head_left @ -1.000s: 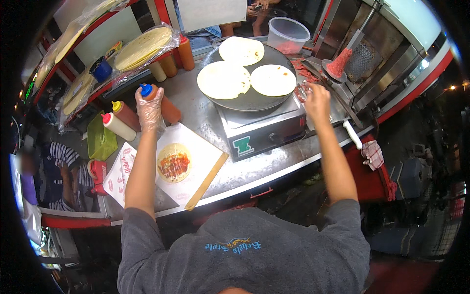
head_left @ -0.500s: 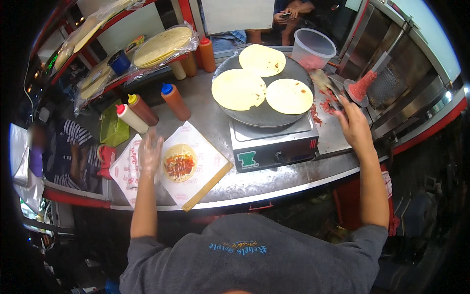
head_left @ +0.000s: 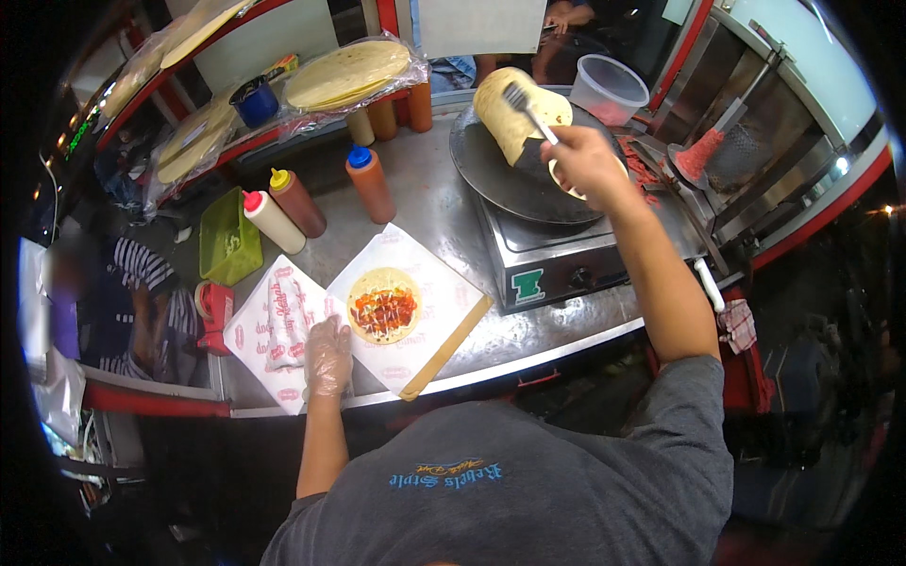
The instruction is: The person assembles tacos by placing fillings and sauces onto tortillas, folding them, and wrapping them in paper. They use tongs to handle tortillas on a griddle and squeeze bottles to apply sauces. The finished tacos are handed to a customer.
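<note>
My right hand [head_left: 590, 168] is closed around metal tongs [head_left: 530, 110] over the round black griddle [head_left: 481, 184]. At the tongs' slotted end a yellow flatbread [head_left: 543, 99] is curled and raised off the griddle. The edge of another flatbread [head_left: 607, 189] shows beside my right wrist; my hand hides most of it. My left hand [head_left: 328, 358], in a clear plastic glove, rests with fingers extended at the paper's edge. To its right, a small round flatbread [head_left: 384, 305] with red filling and white sauce lies on white printed paper [head_left: 444, 274]. A paper-wrapped roll [head_left: 285, 321] lies to its left.
Behind the papers stand a white-sauce bottle [head_left: 275, 223], a brown-red bottle [head_left: 298, 204] and an orange bottle [head_left: 371, 185]. A green basket [head_left: 231, 250] is at left. Bagged flatbreads [head_left: 349, 75] sit on a shelf. A clear tub [head_left: 609, 90], red meat and a knife [head_left: 708, 285] are at right.
My right hand has moved left from the meat to above the griddle, and a flatbread is now lifted and curled. My left hand has come down nearer the counter's front edge.
</note>
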A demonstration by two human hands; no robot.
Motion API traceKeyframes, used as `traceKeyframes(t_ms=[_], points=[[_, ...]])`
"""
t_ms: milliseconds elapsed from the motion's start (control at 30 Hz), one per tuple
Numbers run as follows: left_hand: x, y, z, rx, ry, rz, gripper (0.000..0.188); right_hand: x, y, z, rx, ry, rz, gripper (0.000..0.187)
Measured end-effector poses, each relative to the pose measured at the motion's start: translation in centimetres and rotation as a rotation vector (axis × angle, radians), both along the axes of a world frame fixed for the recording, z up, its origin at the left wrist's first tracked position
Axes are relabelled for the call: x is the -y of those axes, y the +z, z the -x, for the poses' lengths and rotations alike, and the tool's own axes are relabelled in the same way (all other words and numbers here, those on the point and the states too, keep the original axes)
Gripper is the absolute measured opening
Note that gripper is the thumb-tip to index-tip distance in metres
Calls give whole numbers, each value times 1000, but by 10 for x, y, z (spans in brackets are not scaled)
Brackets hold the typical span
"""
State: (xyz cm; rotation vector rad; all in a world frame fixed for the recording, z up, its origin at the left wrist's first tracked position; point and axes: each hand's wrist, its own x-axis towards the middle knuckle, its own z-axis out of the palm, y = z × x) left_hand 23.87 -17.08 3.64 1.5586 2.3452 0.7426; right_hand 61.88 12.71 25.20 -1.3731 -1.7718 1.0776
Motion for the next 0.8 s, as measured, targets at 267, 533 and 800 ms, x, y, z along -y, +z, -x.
traceKeyframes(t_ms=[267,533,800], points=[[2,-1,9,38,-77,17,42,92,21,-59,385,60,314,27],[-13,4,8,8,-123,-11,37,100,23,-123,1301,25,-704,30],[-19,4,-12,128,109,38,31,-14,122,-171,733,126,50,38]])
